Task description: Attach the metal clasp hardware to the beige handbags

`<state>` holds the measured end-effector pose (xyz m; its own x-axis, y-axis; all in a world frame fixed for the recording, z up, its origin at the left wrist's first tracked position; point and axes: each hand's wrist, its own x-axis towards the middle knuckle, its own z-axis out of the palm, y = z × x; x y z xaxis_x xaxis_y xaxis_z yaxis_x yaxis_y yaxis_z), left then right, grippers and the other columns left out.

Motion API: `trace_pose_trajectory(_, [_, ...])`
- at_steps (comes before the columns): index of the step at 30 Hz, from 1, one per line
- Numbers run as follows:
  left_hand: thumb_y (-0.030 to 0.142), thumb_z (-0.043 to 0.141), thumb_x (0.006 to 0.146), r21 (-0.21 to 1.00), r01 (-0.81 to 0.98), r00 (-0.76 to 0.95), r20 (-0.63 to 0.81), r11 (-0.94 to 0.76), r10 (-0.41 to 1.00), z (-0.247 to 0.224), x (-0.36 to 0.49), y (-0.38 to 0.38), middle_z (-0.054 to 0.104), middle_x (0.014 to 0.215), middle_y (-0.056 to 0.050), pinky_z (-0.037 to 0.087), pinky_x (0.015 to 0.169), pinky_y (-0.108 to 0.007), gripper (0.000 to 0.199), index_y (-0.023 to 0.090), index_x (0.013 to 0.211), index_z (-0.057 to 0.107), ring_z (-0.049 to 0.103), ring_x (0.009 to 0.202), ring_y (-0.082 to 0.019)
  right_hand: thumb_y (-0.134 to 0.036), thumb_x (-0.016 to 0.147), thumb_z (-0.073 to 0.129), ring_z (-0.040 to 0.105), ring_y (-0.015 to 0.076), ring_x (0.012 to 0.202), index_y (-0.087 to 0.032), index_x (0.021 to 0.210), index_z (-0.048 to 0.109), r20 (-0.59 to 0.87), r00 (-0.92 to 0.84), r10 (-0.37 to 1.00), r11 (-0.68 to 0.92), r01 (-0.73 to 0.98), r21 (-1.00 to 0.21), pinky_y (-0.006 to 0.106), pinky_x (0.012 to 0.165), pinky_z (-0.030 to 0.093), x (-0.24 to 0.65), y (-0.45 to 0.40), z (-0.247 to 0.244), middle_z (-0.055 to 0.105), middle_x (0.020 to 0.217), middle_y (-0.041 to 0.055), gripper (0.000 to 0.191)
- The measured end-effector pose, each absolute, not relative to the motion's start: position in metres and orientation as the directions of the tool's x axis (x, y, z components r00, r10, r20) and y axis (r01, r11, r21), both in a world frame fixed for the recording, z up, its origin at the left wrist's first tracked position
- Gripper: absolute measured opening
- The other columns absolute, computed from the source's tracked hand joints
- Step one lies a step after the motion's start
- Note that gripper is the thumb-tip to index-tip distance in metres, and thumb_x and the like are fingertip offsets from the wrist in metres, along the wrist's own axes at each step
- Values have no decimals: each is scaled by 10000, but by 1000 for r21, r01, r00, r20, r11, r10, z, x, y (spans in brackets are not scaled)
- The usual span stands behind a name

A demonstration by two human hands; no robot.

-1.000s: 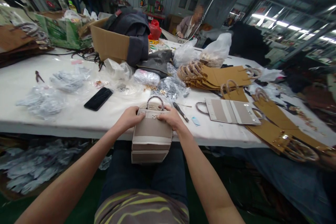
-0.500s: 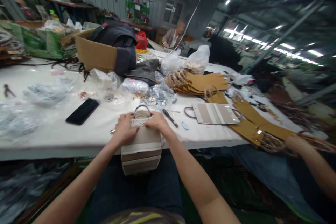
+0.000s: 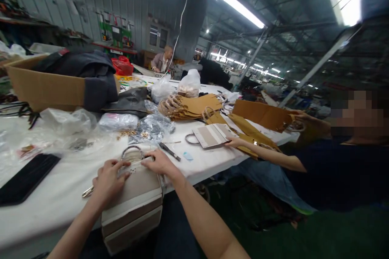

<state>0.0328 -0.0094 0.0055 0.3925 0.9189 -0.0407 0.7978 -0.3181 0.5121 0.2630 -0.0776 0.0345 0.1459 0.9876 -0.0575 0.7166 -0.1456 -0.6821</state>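
A beige bag piece [image 3: 136, 188] with a braided loop handle [image 3: 132, 147] lies over the table's front edge, its lower part hanging down. My left hand [image 3: 111, 180] rests on its left side with bent fingers, and my right hand [image 3: 159, 164] touches its upper right corner beside the handle. Both hands seem to hold the piece by its top. A metal clasp [image 3: 88, 191] pokes out left of my left hand. Right of my right hand lie a dark pen-like tool [image 3: 169, 151] and a small blue piece [image 3: 188, 156].
A black phone [image 3: 28, 178] lies at the left. Behind are a cardboard box [image 3: 45, 89], plastic bags [image 3: 154, 127] and stacked mustard panels [image 3: 200, 106]. At the right a co-worker [image 3: 328, 170] touches a beige panel [image 3: 212, 135] and lifts a brown panel [image 3: 261, 114].
The view has swung right and closer to the table. The co-worker now lifts a brown panel and reaches the beige one. My hands stay on the bag piece.
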Motion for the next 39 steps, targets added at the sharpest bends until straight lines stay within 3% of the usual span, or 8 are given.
trace_pose_trajectory(2, [412, 581, 1008, 504, 804, 395, -55, -316, 917, 9, 33, -12, 545, 1528, -168, 513, 1101, -730, 401, 330, 1327, 811, 551, 1398, -487, -302, 1004, 750, 700, 266, 1332, -249, 1343, 828, -10, 64, 998, -50, 664, -746, 374, 1180, 512, 273, -84, 35, 795, 1407, 69, 352])
trace_pose_trajectory(4, [396, 610, 1005, 509, 798, 407, -61, -322, 912, 15, 33, -16, 548, 1526, -165, 510, 1122, -712, 397, 327, 1345, 803, 542, 1414, -472, -239, 1011, 714, 697, 260, 1346, -219, 1375, 818, 51, 33, 998, 20, 616, -787, 385, 1209, 493, 279, -90, 32, 787, 1433, 86, 379])
trace_pose_trajectory(12, [344, 673, 1010, 525, 792, 396, -57, -310, 916, 15, 34, -24, 542, 1514, -147, 490, 1158, -665, 372, 330, 1366, 779, 526, 1419, -441, -232, 972, 721, 706, 266, 1202, -162, 1316, 839, 99, 72, 992, 38, 591, -806, 408, 1132, 516, 283, -91, 13, 793, 1273, 124, 370])
trace_pose_trajectory(19, [315, 692, 1001, 560, 780, 382, -70, -280, 922, 16, 34, -26, 541, 1520, -136, 453, 1185, -656, 352, 326, 1338, 793, 520, 1419, -418, -299, 1015, 701, 682, 248, 1212, -197, 1407, 801, 76, 17, 997, 56, 517, -854, 379, 1072, 531, 288, -94, 11, 746, 1307, 101, 417])
trace_pose_trajectory(26, [354, 681, 993, 535, 799, 379, -91, -276, 921, 19, 33, -22, 562, 1526, -104, 465, 1201, -631, 368, 367, 1342, 799, 526, 1434, -411, -263, 1005, 737, 671, 218, 1121, -221, 1359, 827, 76, 75, 994, 21, 561, -828, 358, 1043, 552, 286, -91, 7, 709, 1235, 85, 368])
trace_pose_trajectory(34, [457, 555, 1047, 473, 829, 386, -95, -299, 918, 10, 35, -10, 550, 1525, -141, 481, 1145, -722, 416, 363, 1377, 792, 542, 1409, -482, -185, 967, 817, 684, 188, 1108, -244, 1325, 835, 29, 131, 991, -47, 538, -842, 290, 980, 576, 285, -89, 9, 691, 1258, 61, 364])
trace_pose_trajectory(39, [468, 550, 1054, 428, 852, 375, -94, -302, 922, -11, 34, 4, 583, 1512, -58, 469, 1148, -702, 378, 435, 1366, 762, 525, 1410, -459, -210, 965, 851, 673, 176, 1063, -266, 1325, 843, 15, 155, 988, -75, 557, -827, 287, 997, 567, 286, -85, 4, 678, 1243, 52, 365])
